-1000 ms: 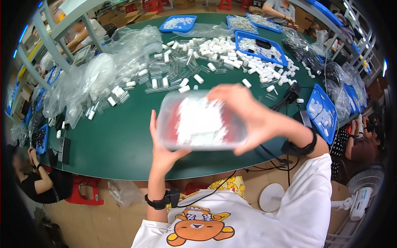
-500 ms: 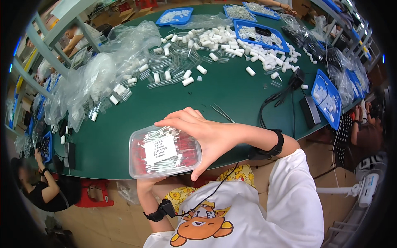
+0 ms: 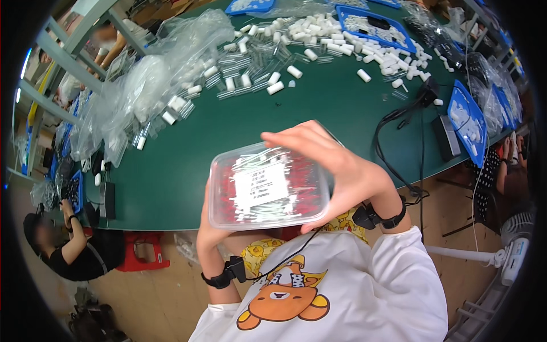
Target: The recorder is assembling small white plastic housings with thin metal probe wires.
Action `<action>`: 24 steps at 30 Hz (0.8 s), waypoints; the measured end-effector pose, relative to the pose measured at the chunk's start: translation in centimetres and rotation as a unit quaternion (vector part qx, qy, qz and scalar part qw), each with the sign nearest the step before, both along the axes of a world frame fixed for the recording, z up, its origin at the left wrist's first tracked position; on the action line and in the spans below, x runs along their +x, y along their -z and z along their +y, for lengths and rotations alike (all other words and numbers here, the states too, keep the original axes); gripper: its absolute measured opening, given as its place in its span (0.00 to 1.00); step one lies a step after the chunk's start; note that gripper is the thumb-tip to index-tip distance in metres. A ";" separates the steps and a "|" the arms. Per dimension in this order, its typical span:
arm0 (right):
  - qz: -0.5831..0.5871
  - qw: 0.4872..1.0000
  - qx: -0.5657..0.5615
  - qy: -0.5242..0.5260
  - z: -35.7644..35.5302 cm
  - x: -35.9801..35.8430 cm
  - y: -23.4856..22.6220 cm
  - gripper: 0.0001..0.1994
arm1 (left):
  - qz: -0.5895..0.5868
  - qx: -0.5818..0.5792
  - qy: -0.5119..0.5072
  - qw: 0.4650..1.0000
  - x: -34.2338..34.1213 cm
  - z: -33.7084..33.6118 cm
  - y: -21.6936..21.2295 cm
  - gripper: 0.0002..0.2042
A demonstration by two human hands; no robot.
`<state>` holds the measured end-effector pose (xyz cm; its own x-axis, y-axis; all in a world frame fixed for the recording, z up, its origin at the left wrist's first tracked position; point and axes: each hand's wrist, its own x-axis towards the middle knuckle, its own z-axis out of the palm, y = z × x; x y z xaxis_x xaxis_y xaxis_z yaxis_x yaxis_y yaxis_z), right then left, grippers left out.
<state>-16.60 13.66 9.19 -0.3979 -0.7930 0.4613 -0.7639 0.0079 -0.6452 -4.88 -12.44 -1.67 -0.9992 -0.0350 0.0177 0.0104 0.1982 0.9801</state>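
Note:
A clear lidded plastic box [image 3: 227, 199] is held up in front of me at the table's near edge. Through its sides and lid show many thin sticks in white and red, and a white printed label [image 3: 262, 186] sits across the middle. My left hand [image 3: 212, 225] grips the box at its left side, its fingers mostly hidden behind it. Around the right end closes my right hand [image 3: 336, 171], its fingers over the far edge and its thumb at the near corner.
White cylindrical plugs [image 3: 307, 25] and clear tubes [image 3: 259, 60] lie heaped across the far side of the green table [image 3: 171, 171]. Plastic bags [image 3: 145, 85] cover the left. Blue trays [image 3: 467, 122], black cables [image 3: 384, 134] and a fan [image 3: 513, 251] stand right. Other people sit nearby.
The box has moved right and come closer, looking larger. My right hand has shifted right and now wraps the box's end, and my left hand has come up along its left side.

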 end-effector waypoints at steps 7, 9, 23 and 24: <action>-0.116 0.984 -0.117 0.067 0.7 0.1 2.3 0.45 | 0.042 -0.007 0.021 0.999 -0.7 1.6 0.9 0.55; -0.147 0.974 -0.149 0.079 1.5 -0.6 3.0 0.44 | 0.059 0.039 0.021 0.997 -0.7 1.7 1.5 0.59; 0.093 0.838 0.021 0.537 5.1 -6.4 6.0 0.29 | 0.075 -0.071 -0.020 0.994 -0.3 0.7 1.2 0.60; 0.122 0.841 0.025 0.527 5.6 -7.1 6.9 0.28 | 0.077 -0.077 -0.018 0.994 -0.4 0.7 1.2 0.60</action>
